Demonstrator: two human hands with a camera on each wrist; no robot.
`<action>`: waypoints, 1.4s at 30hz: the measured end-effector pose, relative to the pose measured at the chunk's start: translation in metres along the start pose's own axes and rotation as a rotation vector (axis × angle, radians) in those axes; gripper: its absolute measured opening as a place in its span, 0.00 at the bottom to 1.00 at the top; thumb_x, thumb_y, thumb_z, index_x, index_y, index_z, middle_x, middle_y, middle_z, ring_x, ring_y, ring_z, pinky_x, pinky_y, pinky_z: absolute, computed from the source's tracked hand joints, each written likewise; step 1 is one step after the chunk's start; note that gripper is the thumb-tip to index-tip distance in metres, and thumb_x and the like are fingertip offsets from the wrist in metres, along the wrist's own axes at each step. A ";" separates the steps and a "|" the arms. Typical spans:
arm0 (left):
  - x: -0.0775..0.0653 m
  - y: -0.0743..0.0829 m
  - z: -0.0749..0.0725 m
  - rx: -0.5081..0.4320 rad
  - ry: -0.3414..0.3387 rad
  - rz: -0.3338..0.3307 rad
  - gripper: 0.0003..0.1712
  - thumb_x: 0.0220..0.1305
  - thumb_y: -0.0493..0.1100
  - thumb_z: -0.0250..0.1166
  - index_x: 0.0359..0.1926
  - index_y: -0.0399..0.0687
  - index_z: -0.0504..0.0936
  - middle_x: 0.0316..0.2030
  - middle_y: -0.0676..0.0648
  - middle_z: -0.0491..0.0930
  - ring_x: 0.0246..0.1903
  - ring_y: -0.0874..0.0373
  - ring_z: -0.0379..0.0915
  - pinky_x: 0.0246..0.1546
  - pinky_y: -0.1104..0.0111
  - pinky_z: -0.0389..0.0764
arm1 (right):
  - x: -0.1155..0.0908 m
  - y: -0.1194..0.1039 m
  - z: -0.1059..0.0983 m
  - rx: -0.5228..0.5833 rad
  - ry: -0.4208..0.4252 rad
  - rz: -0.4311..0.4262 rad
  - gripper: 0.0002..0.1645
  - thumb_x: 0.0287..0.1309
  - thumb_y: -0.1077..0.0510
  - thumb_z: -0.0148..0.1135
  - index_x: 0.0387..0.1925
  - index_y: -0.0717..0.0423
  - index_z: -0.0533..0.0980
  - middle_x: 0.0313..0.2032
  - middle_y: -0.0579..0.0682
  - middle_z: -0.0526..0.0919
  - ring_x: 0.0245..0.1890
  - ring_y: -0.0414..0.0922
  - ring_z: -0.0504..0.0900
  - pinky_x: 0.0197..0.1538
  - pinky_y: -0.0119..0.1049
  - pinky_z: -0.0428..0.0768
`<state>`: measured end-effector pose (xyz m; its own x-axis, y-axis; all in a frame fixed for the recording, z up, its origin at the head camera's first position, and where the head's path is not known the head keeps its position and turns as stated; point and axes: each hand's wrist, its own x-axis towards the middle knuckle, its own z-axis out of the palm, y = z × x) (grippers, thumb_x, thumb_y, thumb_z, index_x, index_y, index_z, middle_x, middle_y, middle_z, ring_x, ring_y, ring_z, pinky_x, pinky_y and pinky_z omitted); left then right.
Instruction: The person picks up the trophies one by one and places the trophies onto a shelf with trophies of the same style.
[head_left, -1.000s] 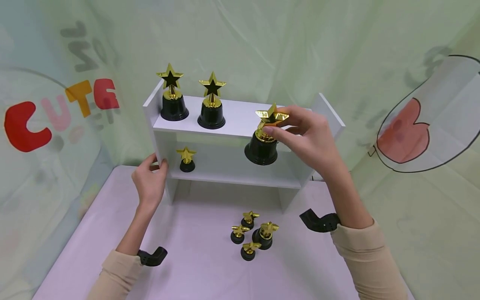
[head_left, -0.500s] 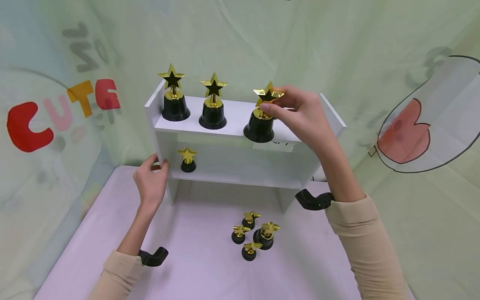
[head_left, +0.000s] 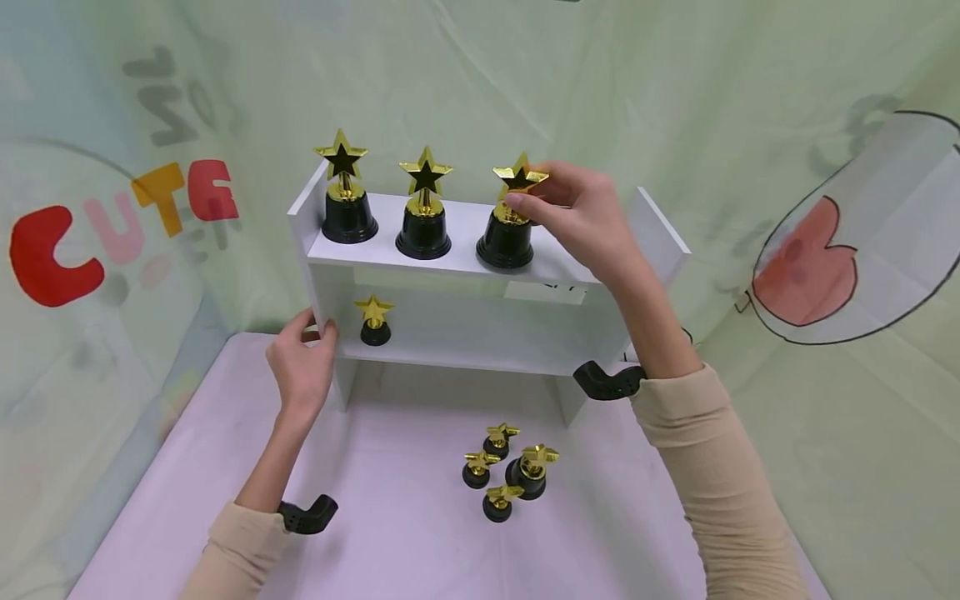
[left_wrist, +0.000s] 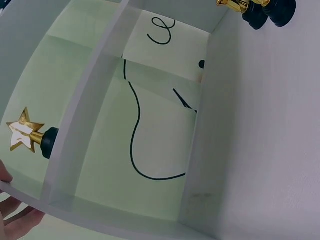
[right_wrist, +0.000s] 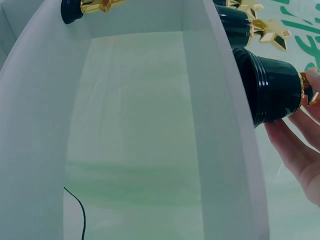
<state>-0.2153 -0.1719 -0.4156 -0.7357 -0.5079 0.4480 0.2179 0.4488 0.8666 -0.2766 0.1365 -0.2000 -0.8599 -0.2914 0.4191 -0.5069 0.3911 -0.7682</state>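
In the head view my right hand (head_left: 581, 212) pinches a large gold star trophy (head_left: 506, 242) by its gold part, below the star. Its black base is at the front of the top board of a white shelf unit (head_left: 465, 233). In the right wrist view the trophy's base (right_wrist: 280, 90) is right at the board's edge, slightly tilted. Two matching trophies, one at the left end (head_left: 349, 217) and one in the middle (head_left: 423, 229), stand upright on that board. My left hand (head_left: 302, 362) grips the unit's left side panel between thumb and fingers.
A small star trophy (head_left: 375, 325) stands at the left of the middle board. On the tabletop (head_left: 405, 517) before the unit, several trophies stand grouped, among them a larger one (head_left: 527, 475). Printed fabric (head_left: 750, 167) hangs behind and at both sides.
My right hand has moved the trophy up and left, from in front of the unit to the top board. My left hand keeps its grip on the side panel.
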 end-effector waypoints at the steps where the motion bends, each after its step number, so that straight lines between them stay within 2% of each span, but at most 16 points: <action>1: 0.000 0.000 0.000 0.001 0.000 -0.001 0.15 0.67 0.35 0.63 0.51 0.38 0.88 0.43 0.38 0.88 0.35 0.45 0.85 0.26 0.85 0.70 | 0.002 0.001 0.001 0.011 0.000 0.000 0.17 0.62 0.54 0.72 0.50 0.55 0.83 0.39 0.46 0.91 0.40 0.40 0.88 0.50 0.33 0.84; 10: 0.000 0.001 -0.001 0.004 0.007 0.017 0.14 0.67 0.35 0.64 0.51 0.37 0.88 0.42 0.37 0.88 0.34 0.43 0.85 0.26 0.85 0.69 | 0.008 0.013 0.008 0.065 0.021 -0.023 0.16 0.62 0.57 0.72 0.50 0.58 0.83 0.38 0.45 0.91 0.40 0.40 0.88 0.49 0.33 0.85; 21: -0.001 0.002 -0.002 0.003 0.009 0.023 0.14 0.66 0.34 0.64 0.50 0.37 0.88 0.42 0.36 0.88 0.34 0.42 0.85 0.27 0.86 0.69 | 0.011 0.018 0.013 0.012 0.019 -0.044 0.16 0.63 0.56 0.72 0.50 0.57 0.83 0.40 0.49 0.91 0.39 0.39 0.88 0.49 0.32 0.84; 33: -0.002 0.003 -0.002 -0.003 -0.007 0.018 0.13 0.67 0.35 0.65 0.50 0.37 0.88 0.43 0.36 0.88 0.35 0.42 0.85 0.27 0.86 0.70 | 0.005 0.025 0.011 0.030 0.023 -0.031 0.22 0.63 0.55 0.71 0.58 0.53 0.80 0.45 0.50 0.91 0.43 0.41 0.87 0.52 0.32 0.81; 42: -0.002 0.003 -0.001 0.009 0.000 0.018 0.14 0.67 0.35 0.64 0.50 0.37 0.88 0.43 0.36 0.88 0.35 0.41 0.85 0.27 0.86 0.69 | -0.002 0.033 0.006 0.064 0.031 -0.042 0.22 0.63 0.56 0.71 0.58 0.53 0.79 0.50 0.54 0.88 0.45 0.43 0.87 0.51 0.34 0.84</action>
<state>-0.2125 -0.1707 -0.4133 -0.7319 -0.4997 0.4632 0.2251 0.4643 0.8566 -0.2912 0.1451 -0.2293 -0.8402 -0.2783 0.4654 -0.5381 0.3219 -0.7790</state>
